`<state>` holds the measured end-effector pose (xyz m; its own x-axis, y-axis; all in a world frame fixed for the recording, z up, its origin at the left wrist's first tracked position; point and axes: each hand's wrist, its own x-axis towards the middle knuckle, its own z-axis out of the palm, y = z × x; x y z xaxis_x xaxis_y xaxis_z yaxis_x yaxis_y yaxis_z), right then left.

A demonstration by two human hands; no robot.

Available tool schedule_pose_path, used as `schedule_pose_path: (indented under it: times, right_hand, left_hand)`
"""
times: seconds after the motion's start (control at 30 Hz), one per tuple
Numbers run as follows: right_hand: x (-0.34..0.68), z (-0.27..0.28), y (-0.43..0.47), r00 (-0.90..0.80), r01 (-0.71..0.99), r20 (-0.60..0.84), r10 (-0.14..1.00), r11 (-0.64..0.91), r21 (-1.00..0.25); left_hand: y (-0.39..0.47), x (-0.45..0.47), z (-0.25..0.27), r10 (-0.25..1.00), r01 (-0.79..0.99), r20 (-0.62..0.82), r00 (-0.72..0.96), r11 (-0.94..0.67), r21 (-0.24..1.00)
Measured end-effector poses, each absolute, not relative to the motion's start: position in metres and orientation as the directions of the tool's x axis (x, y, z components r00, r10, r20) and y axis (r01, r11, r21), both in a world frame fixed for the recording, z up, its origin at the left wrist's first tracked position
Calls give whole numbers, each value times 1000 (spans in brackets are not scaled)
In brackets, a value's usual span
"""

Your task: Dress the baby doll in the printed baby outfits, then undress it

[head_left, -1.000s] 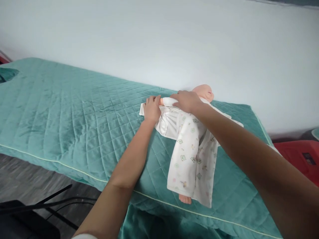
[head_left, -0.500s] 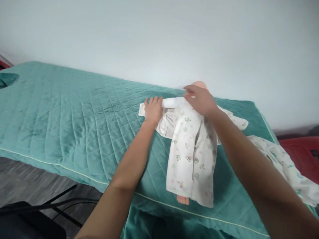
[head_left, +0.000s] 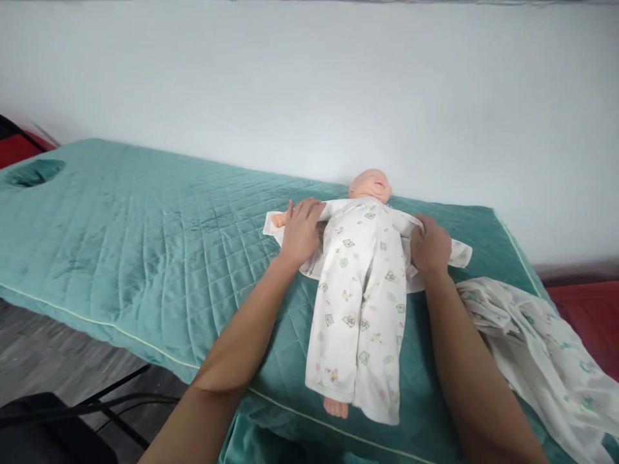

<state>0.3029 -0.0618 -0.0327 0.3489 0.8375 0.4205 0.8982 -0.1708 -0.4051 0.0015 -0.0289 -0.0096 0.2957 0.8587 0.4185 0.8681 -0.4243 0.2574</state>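
A baby doll (head_left: 368,185) lies on its back on the green quilted bed, with its head toward the wall. It is dressed in white printed baby clothes (head_left: 355,283), and one foot (head_left: 335,407) sticks out of a leg. My left hand (head_left: 300,233) is closed over the sleeve at the doll's arm on the left, where the doll's hand shows beyond my fingers. On the other side, my right hand (head_left: 430,246) grips the edge of the clothes near the shoulder. The sleeve end (head_left: 461,254) lies flat past it, and my right fingertips are partly hidden.
Another white printed garment (head_left: 536,348) lies crumpled at the bed's right edge, hanging over. A red chair (head_left: 587,316) stands beyond it. The green bed cover (head_left: 135,258) stretches left to a face hole (head_left: 36,173). A black object (head_left: 53,428) is at lower left.
My right hand has come down from beside the doll's head to the clothes on the right, uncovering the head. My left hand stays on the left sleeve. The view has shifted slightly.
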Motion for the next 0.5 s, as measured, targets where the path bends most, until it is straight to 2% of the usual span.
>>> schedule_pose_path:
  times: [0.13,0.23,0.33,0.43,0.5]
  right_hand:
    - [307,-31,-60,472,841,396,788,-267,-471]
    - [305,-31,-60,468,834,381,798,-257,-488]
    - [303,-30,-59,478,825,381,791,-256,-503]
    - [305,-29,-59,501,805,368,783,-267,-529]
    - [306,-29,-58,502,799,361,786,-262,-541]
  left_hand:
    - [-44,27,5,822,679,466,326,-547,490]
    - [-43,58,27,772,559,451,449,-636,532]
    - [-31,100,53,705,569,317,635,-704,426]
    - [-16,146,69,660,634,41,750,-735,240]
    - [-8,174,69,645,654,-110,756,-743,140]
